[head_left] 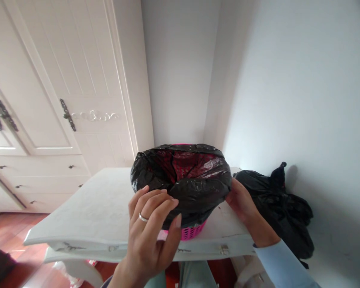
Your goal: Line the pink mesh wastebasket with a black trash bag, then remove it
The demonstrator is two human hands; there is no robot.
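A pink perforated trash bin (192, 232) stands on the white table, lined with a black garbage bag (198, 198). The bag's edge is folded over the rim and hangs down outside, covering most of the bin. Pink shows through the thin film inside. My left hand (152, 226), with a ring on one finger, is at the near left side of the bag, fingers loosely bent and thumb apart, holding nothing. On the right side, my right hand (243, 204) grips the bag just below the rim; its fingertips are partly hidden behind the plastic.
The white table (93, 204) has drawers along its near edge. A knotted, filled black bag (283, 212) lies at its right by the wall. A white wardrobe (87, 80) stands at the left. Another dark object (0, 266) is on the wooden floor, lower left.
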